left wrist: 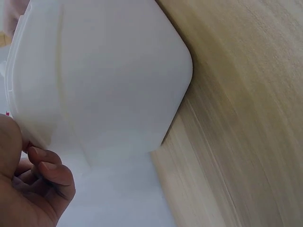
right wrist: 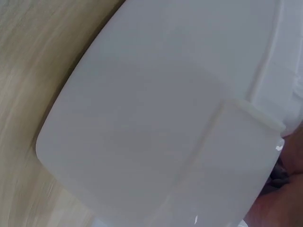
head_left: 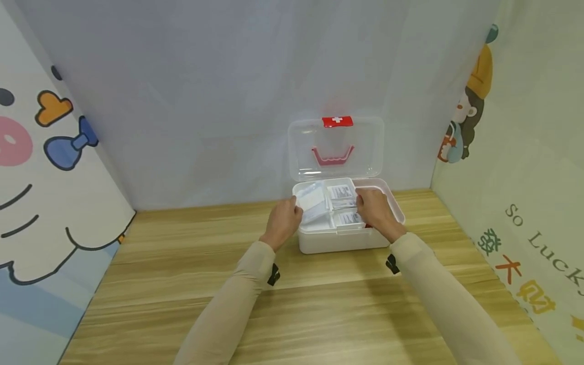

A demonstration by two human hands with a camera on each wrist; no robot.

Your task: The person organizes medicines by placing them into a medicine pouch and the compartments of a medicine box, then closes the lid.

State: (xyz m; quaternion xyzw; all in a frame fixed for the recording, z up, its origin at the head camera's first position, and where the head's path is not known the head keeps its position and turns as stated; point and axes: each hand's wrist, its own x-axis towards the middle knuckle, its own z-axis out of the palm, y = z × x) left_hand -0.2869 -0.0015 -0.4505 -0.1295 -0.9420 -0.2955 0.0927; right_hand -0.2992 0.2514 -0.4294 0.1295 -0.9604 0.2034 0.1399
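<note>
A white first-aid box (head_left: 342,242) stands on the table, its clear lid (head_left: 365,132) raised behind it. In its left part sits a white divided tray (head_left: 321,223) holding a flat clear packet (head_left: 312,199) and several small printed packets (head_left: 340,192). My left hand (head_left: 284,219) pinches the tray's left rim between thumb and curled fingers. On the opposite side, my right hand (head_left: 376,211) grips the tray's right edge, its fingertips partly hidden down inside the box. In the right wrist view the box wall (right wrist: 137,118) covers most of those fingers.
The lid carries a red latch (head_left: 337,121) with a white cross and a red handle (head_left: 333,157). A grey backdrop (head_left: 205,101) rises behind the wooden table (head_left: 182,263). Printed cloth panels (head_left: 524,152) stand at both sides. Something small and red shows under my right hand.
</note>
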